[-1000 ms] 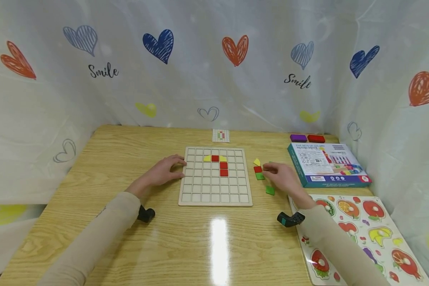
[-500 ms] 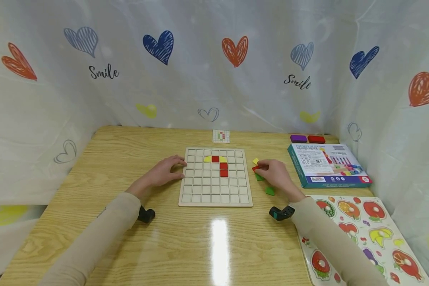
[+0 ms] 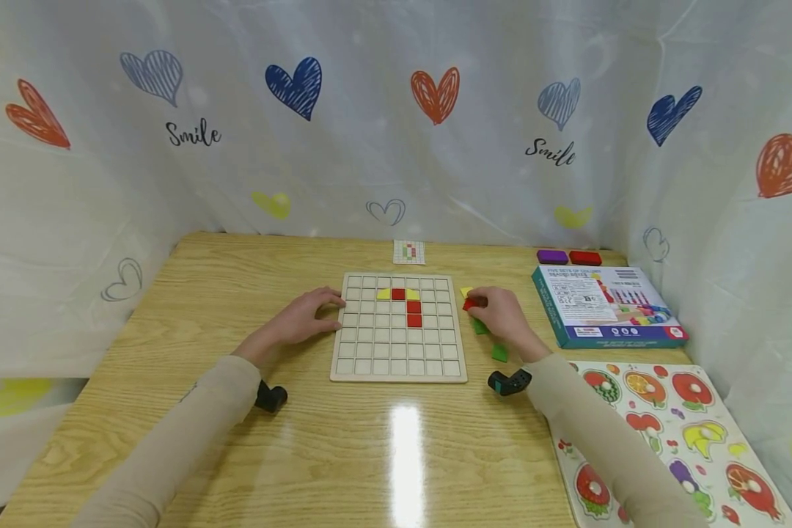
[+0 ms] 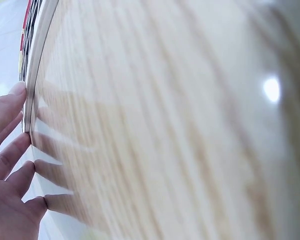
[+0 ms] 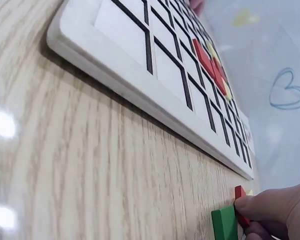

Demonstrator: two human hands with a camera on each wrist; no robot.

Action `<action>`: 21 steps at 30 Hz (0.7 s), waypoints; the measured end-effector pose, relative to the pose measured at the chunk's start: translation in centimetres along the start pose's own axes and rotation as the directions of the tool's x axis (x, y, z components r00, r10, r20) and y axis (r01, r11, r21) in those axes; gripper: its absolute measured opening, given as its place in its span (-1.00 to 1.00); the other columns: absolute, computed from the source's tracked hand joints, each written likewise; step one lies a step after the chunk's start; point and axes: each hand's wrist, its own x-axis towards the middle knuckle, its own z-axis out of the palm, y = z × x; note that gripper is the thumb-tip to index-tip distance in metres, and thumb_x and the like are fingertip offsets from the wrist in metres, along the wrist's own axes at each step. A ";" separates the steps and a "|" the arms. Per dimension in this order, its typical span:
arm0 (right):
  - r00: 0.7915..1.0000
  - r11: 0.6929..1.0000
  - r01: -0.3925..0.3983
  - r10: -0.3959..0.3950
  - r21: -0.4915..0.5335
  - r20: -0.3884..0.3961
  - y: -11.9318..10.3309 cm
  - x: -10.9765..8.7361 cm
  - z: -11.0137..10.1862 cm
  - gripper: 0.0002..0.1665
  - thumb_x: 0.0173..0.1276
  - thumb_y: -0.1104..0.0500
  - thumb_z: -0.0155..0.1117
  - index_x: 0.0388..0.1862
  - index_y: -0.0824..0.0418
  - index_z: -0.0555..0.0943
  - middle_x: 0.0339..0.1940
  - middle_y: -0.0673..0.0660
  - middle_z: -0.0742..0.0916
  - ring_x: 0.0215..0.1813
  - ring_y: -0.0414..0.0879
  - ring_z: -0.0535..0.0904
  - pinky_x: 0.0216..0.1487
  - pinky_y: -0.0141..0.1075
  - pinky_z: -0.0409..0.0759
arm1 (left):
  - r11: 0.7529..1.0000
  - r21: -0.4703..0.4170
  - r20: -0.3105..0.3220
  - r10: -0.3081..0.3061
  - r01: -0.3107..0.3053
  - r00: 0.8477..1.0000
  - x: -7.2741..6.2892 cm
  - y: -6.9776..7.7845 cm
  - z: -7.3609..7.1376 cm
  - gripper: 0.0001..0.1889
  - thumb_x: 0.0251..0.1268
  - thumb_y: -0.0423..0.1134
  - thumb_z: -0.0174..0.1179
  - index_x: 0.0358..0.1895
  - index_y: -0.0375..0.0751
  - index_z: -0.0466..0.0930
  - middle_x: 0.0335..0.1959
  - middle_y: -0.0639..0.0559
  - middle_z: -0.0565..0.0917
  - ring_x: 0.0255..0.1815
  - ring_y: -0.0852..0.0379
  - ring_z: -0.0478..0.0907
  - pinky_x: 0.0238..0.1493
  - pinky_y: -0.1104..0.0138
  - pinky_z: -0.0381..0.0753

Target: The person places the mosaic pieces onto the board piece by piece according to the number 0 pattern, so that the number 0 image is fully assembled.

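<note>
My left hand (image 3: 301, 317) rests at the left edge of a wooden grid board (image 3: 371, 377), thumb and fingertips touching its rim. In the left wrist view those fingers lie spread and fairly straight. Right of the board, my right hand (image 3: 499, 314) pinches a red square tile (image 5: 238, 192); its far part is hidden by the thumb. A green tile (image 5: 224, 222) sits beside it, a second green tile (image 3: 499, 353) lies nearer me, and a yellow tile (image 3: 465, 292) is just beyond the fingers. Red tiles (image 3: 413, 320) and yellow tiles (image 3: 384, 295) occupy cells in the board's upper part.
A small pattern card (image 3: 409, 252) lies behind the board. Farther right are a boxed toy set (image 3: 623, 342), a purple block (image 3: 552, 257) and a red block (image 3: 585, 258). A fruit puzzle board (image 3: 633, 425) lies partly under my right forearm. A curtain (image 3: 343, 147) surrounds the table.
My right hand has come left and slightly away from me, and its fingers now hold the red tile, which has shifted towards the board. The left hand stays put.
</note>
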 end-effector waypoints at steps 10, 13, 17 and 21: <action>1.000 1.000 0.003 -0.003 -0.014 -0.026 1.6 0.7 -0.5 -0.58 0.31 0.38 0.24 0.16 0.43 0.58 0.08 0.36 0.67 0.09 0.19 0.59 0.14 0.02 0.54 | 1.000 -0.006 0.002 -0.010 0.010 1.000 -0.2 0.1 0.0 -0.53 0.37 -0.18 0.24 0.27 -0.28 0.48 0.44 -0.25 0.27 0.53 -0.27 -0.03 0.46 -0.18 -0.05; 0.999 0.999 0.015 -0.016 -0.034 -0.033 1.9 0.6 -0.7 -0.60 0.31 0.37 0.25 0.14 0.43 0.60 0.08 0.35 0.68 0.12 0.21 0.58 0.18 0.04 0.51 | 1.000 -0.003 -0.001 -0.008 0.008 1.000 -0.2 0.1 0.0 -0.54 0.37 -0.18 0.24 0.27 -0.28 0.48 0.44 -0.26 0.28 0.53 -0.27 -0.02 0.46 -0.18 -0.05; 0.998 0.997 0.049 -0.052 -0.064 -0.044 2.1 0.5 -0.8 -0.64 0.31 0.36 0.28 0.09 0.41 0.64 0.04 0.34 0.70 0.10 0.22 0.59 0.17 0.05 0.51 | 1.000 -0.002 0.002 -0.003 0.003 1.000 -0.1 0.1 0.0 -0.54 0.38 -0.18 0.24 0.28 -0.27 0.48 0.44 -0.25 0.27 0.53 -0.27 -0.02 0.45 -0.18 -0.05; 0.997 0.996 0.059 -0.062 -0.064 -0.042 2.1 0.4 -0.7 -0.64 0.32 0.35 0.29 0.09 0.42 0.64 0.04 0.36 0.70 0.09 0.22 0.60 0.14 0.05 0.53 | 1.000 -0.004 0.001 -0.001 0.001 1.000 -0.1 -0.1 0.1 -0.54 0.38 -0.18 0.24 0.28 -0.27 0.49 0.45 -0.24 0.27 0.53 -0.26 -0.02 0.46 -0.17 -0.04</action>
